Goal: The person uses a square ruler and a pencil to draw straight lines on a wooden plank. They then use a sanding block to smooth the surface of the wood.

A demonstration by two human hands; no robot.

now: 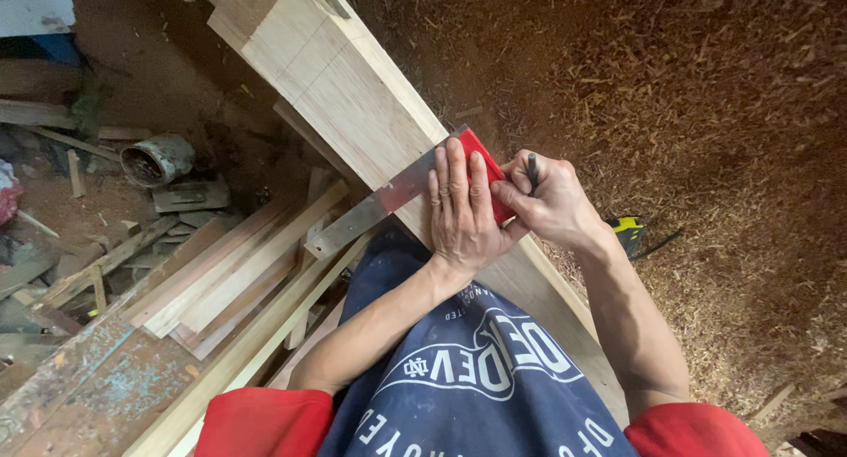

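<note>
Two hands [463, 212] [551, 201], red-handled square [397, 192], plank [353, 86]

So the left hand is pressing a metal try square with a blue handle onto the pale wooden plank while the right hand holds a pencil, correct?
Nearly: the head view shows the handle is red, not blue. The left hand presses the metal try square with a red handle onto the pale wooden plank; the right hand holds a dark pencil.

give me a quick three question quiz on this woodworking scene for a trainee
1. True or false: the left hand presses a metal square flat on the plank.
2. What does the right hand hold? A) hammer B) pencil C) saw
3. What colour is the square's handle?

Key: 1 true; 2 B; 3 red
</note>
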